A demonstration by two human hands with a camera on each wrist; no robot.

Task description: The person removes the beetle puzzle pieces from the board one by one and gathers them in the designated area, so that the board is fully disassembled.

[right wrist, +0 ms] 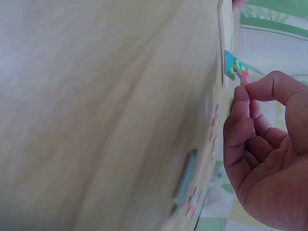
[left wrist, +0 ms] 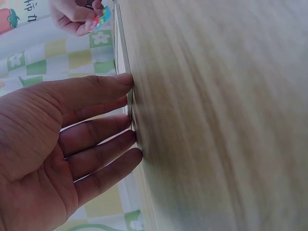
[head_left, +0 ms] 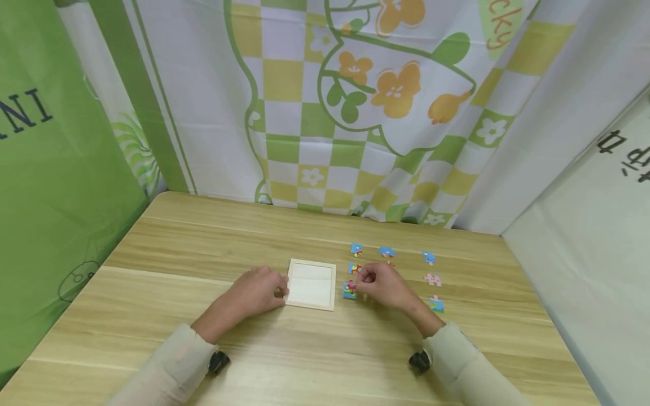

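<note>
My right hand (head_left: 388, 286) pinches a jigsaw puzzle piece (right wrist: 233, 66) between thumb and fingertips. The piece is blue, green and red, and it is held up near the right side of a square wooden puzzle tray (head_left: 311, 285). Bare pale wood shows inside the tray's raised rim. At the tray's left edge is my left hand (head_left: 259, 290), its fingers nearly straight and the tips right at the rim. In the left wrist view, the thumb and fingertips (left wrist: 126, 78) line up along that edge.
Several other pieces lie on the wooden table (head_left: 203, 248) to the right: a blue piece (head_left: 356, 249), a blue-and-red one (head_left: 386, 251), a pink one (head_left: 433, 279) and a green-bottomed one (head_left: 437, 305). My right hand partly covers some. A patterned curtain (head_left: 284, 129) hangs behind the table.
</note>
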